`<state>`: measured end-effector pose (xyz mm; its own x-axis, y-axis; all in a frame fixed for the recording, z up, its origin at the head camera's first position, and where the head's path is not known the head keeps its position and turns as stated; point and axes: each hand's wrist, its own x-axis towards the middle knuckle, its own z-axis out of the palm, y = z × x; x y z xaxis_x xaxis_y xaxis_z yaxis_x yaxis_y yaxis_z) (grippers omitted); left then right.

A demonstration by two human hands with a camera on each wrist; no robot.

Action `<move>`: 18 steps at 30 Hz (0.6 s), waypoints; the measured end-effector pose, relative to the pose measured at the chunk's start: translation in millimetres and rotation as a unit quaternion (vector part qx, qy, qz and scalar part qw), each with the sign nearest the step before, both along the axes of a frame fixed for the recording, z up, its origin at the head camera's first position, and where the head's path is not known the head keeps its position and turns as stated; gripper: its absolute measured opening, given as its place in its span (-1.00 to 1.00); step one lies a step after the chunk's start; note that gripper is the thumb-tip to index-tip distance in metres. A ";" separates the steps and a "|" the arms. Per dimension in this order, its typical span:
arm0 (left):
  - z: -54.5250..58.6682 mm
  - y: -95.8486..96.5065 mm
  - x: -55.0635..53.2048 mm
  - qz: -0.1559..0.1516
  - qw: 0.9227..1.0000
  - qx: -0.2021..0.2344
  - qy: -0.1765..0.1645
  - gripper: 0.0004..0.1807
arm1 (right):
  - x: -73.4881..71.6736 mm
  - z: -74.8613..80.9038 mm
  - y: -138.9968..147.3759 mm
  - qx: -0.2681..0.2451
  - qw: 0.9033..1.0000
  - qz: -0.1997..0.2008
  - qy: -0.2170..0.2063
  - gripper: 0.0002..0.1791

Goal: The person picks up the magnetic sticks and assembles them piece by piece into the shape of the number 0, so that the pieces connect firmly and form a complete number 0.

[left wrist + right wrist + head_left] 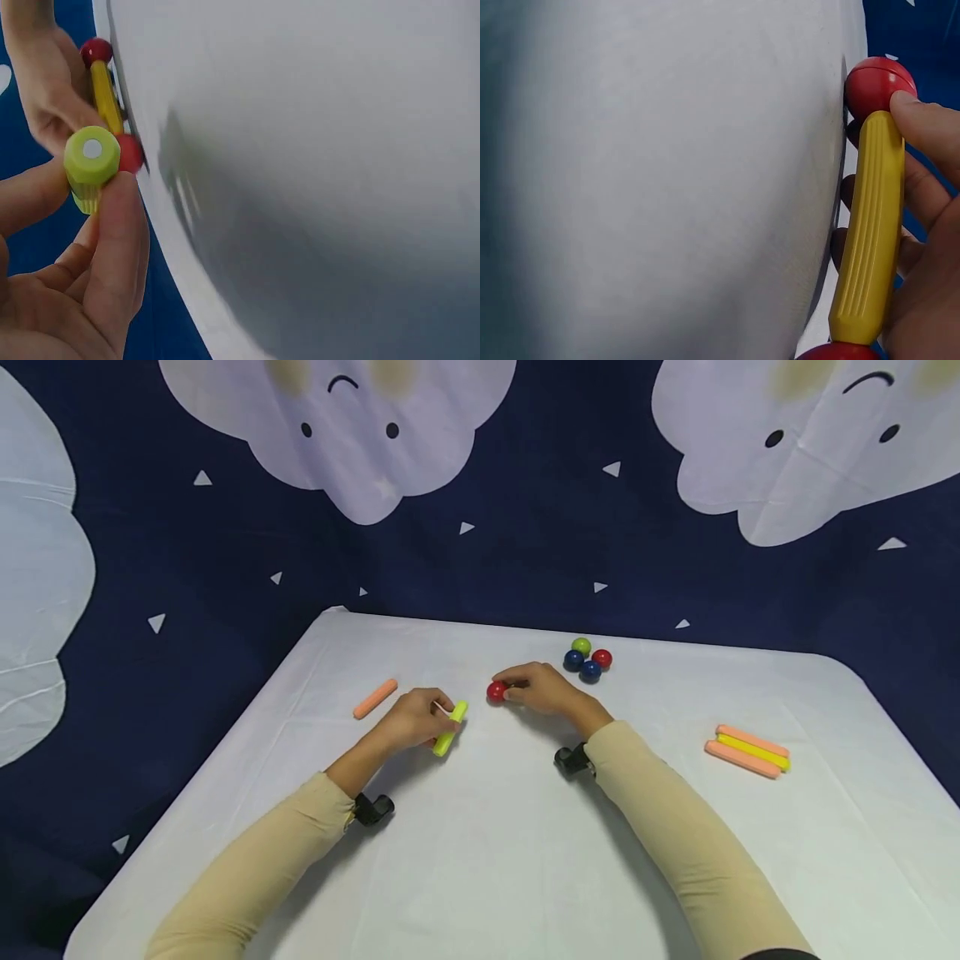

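My left hand (411, 720) pinches a lime-green rod (451, 729) between thumb and fingers. In the left wrist view the rod (75, 157) points end-on at the camera, showing a pale round disc in its tip. To its right, my right hand (543, 689) grips a ribbed yellow rod (870, 225) with a red ball at each end. One red ball (496, 692) shows beyond the fingertips in the head view, where the hand hides most of the yellow rod. The right thumb presses against the upper red ball (877, 86) in the right wrist view.
A single orange rod (375, 699) lies left of my left hand. Behind my right hand sit two blue balls (591, 672), a green ball (581, 647) and a red ball (602, 659). At the right, two orange rods (742, 759) flank a yellow rod (750, 751) on the white table (480, 860).
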<state>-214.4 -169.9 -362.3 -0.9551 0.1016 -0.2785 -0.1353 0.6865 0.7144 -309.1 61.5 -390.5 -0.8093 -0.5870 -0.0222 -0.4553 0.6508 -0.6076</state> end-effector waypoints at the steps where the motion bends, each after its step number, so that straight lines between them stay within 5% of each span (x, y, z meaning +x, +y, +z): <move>1: -1.0 3.8 -1.7 0.001 1.000 0.000 -0.002 -0.63 | 0.1 0.3 -0.3 -0.002 1.000 -0.001 0.001 -0.61; 18: -7.8 36.2 -11.6 0.000 1.000 0.010 0.001 -0.63 | 0.3 1.3 -1.7 -0.009 1.000 0.007 0.007 -0.61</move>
